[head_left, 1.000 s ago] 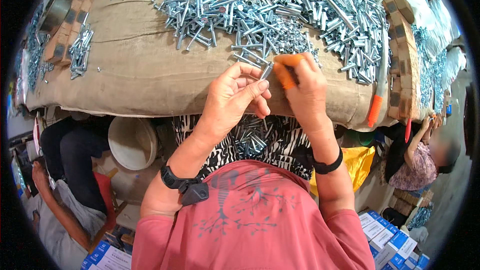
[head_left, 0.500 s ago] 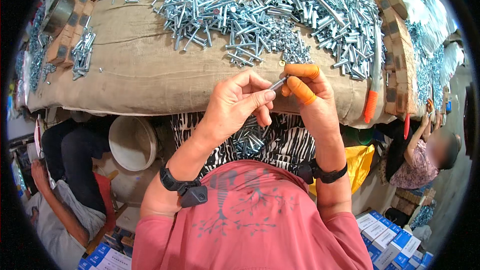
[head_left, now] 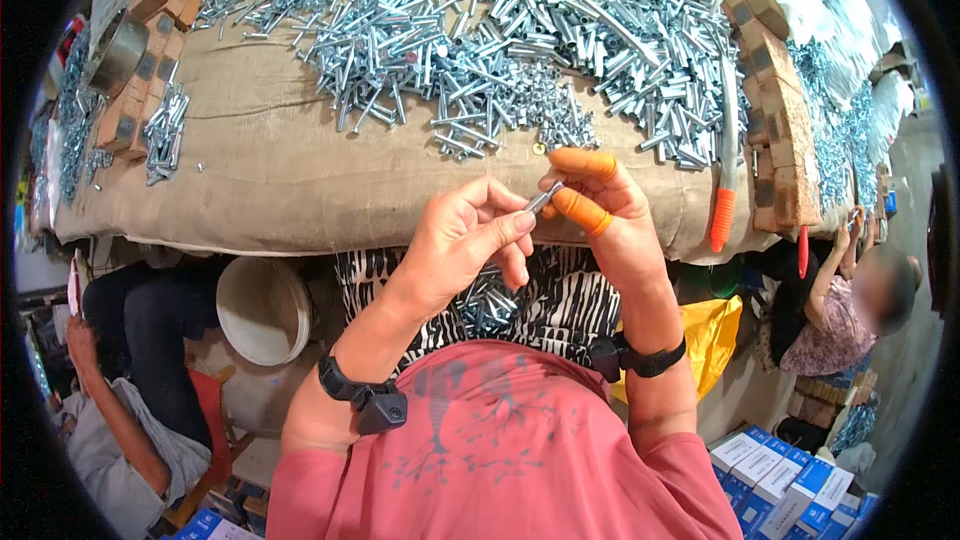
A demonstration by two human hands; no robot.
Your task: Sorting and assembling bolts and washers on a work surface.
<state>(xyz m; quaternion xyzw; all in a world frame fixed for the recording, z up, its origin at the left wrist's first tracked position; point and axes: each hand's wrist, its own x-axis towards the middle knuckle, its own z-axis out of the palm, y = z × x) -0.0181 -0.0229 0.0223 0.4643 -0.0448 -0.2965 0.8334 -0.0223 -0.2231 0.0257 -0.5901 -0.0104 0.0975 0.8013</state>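
Observation:
Above my lap, both hands meet at one slim metal sleeve anchor. My left hand is closed, pinching its lower end between thumb and fingers. At the upper end is my right hand, its thumb and forefinger in orange finger covers and closed around the tip. The fingers partly hide that tip. Beyond the hands, a heap of bolts lies on the cloth-covered table. Loose metal sleeves are heaped to the right, with small nuts between. More metal pieces rest in my lap.
A bar with an orange grip lies at the table's right, beside stacked bricks. A white bucket stands below the left edge. People sit at both sides. Blue-and-white boxes are at the lower right, near a yellow bag.
The view has shifted a little, so the table sits lower and further left. Both hands have come slightly closer to me, still on the sleeve anchor.

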